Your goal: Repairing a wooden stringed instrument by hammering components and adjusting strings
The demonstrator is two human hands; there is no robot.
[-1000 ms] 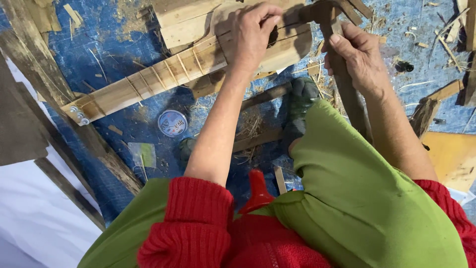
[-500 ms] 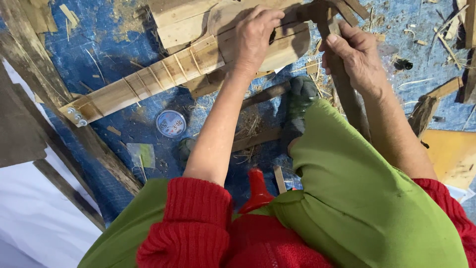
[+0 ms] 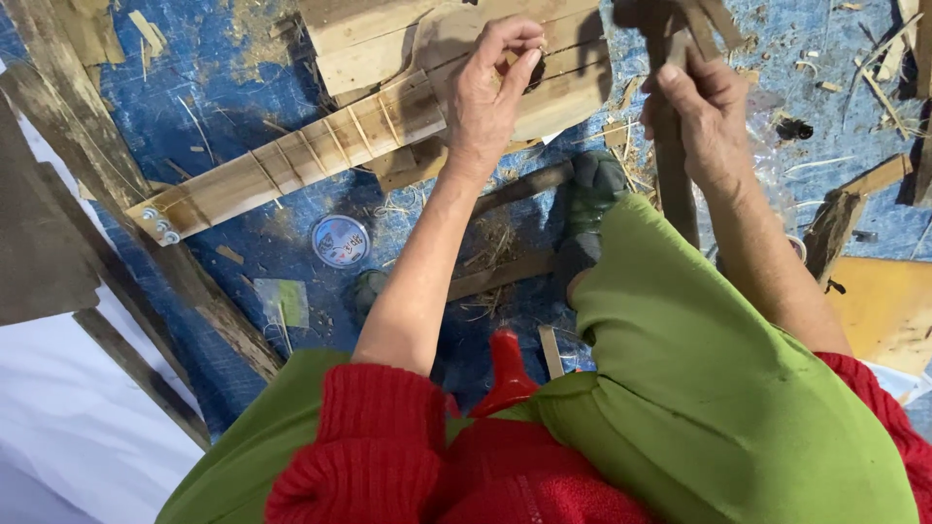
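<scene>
A long pale wooden piece [image 3: 291, 160] with thin cross lines like frets and metal pegs at its left end lies across the blue sheet. It joins a wider wooden body [image 3: 573, 87] with a dark hole. My left hand [image 3: 495, 92] rests on that body, thumb and fingertips pinched together at the hole's edge; anything between them is too small to see. My right hand [image 3: 704, 112] is closed round a dark wooden stick [image 3: 678, 189] that stands almost upright beside my green-clad knee.
A small round tin [image 3: 341, 241] lies on the blue sheet [image 3: 243, 243] among shavings and wood scraps. Weathered planks [image 3: 107, 184] run along the left. A yellow board [image 3: 888, 311] lies at the right, and a red object [image 3: 505, 364] sits between my knees.
My left hand has drawn its fingers up from a flat grip into a pinch over the hole. My right hand has stayed on the dark stick.
</scene>
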